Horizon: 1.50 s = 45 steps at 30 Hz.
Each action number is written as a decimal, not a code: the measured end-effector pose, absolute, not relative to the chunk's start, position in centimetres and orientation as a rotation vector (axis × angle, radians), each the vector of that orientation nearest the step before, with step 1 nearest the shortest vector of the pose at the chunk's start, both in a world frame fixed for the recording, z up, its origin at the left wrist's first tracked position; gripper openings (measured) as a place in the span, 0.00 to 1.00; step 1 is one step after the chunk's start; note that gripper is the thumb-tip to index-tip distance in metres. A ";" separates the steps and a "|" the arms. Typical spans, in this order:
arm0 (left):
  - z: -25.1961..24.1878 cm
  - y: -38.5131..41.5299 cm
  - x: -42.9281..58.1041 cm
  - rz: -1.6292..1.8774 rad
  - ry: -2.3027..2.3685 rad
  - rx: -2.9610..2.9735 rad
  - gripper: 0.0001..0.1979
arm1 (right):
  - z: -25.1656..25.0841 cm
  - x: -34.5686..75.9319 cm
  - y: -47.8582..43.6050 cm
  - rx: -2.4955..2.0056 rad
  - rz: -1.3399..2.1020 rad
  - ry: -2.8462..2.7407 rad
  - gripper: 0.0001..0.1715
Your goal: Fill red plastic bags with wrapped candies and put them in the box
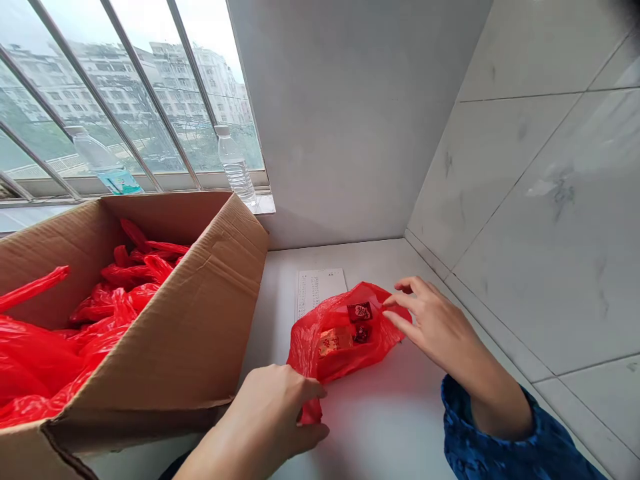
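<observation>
Our left hand reaches in from below, its thumb and fingers clamped on the near left edge of a red plastic bag, a bit of which hangs below the grip. We have that bag on the white tabletop, right of the cardboard box, with its mouth spread open so that we see an orange packet, a dark red packet and a smaller dark packet inside. Our right hand, coming out of a dark blue sleeve, is at the bag's right rim with fingers apart; we cannot tell whether the fingertips touch the plastic. Behind the bag, and partly covered by it, we see a printed white sheet. More red bags are heaped in the open box to our left. Beyond it, by the barred window, we have an upright clear bottle and another bottle with a blue label. Pale marbled tiles line the wall on our right.
</observation>
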<state>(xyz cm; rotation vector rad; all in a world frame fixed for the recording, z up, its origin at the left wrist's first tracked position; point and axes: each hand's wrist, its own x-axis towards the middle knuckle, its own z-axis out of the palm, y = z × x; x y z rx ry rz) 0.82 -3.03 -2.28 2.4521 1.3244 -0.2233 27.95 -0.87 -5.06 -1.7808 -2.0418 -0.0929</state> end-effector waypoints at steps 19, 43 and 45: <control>0.5 -1.0 -2.4 1.257 1.459 2.198 0.16 | -2.9 30.3 -1.1 -1.280 0.541 -1.784 0.06; -0.2 -1.8 5.5 1.314 0.702 1.328 0.15 | -2.5 22.5 -3.6 -0.858 1.421 -1.099 0.21; -0.3 -1.6 5.4 1.302 0.680 1.306 0.15 | -2.5 22.5 -3.7 -0.915 1.453 -1.054 0.22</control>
